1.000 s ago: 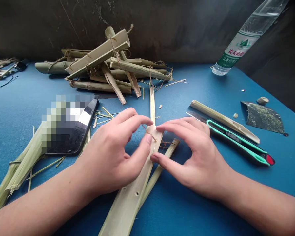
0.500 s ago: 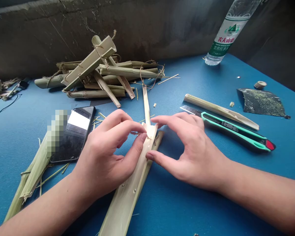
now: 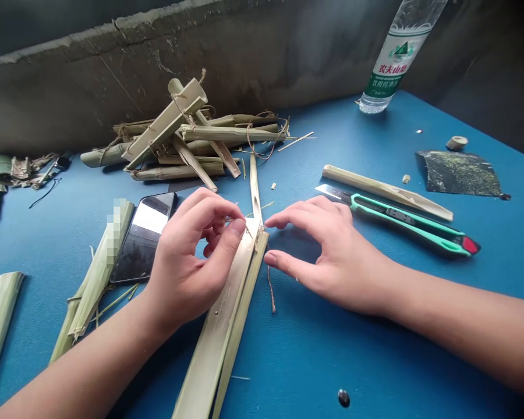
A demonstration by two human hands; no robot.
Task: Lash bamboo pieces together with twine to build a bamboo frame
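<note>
A long pale split bamboo piece (image 3: 213,343) with small drilled holes lies in front of me, its far end between my hands. My left hand (image 3: 201,250) pinches a thin brown twine (image 3: 247,231) over that end, thumb against forefinger. Another length of the same kind of twine (image 3: 271,291) dangles to the right of the bamboo. My right hand (image 3: 332,250) is beside the far end with thumb and forefinger apart, and nothing shows between them. Beyond the end, a narrow bamboo strip (image 3: 254,180) points toward the pile.
Tied bamboo pieces (image 3: 166,134) are heaped by the wall. A phone (image 3: 142,238) and bamboo lengths (image 3: 85,291) lie left. On the right are a utility knife (image 3: 410,224) with its blade out, a bamboo strip (image 3: 384,192), a dark curved piece (image 3: 458,171) and a water bottle (image 3: 393,58).
My left hand has drawn slightly left with the twine, and my right fingers have come off the bamboo edge. A twine length now shows on the right. The view has shifted a little.
</note>
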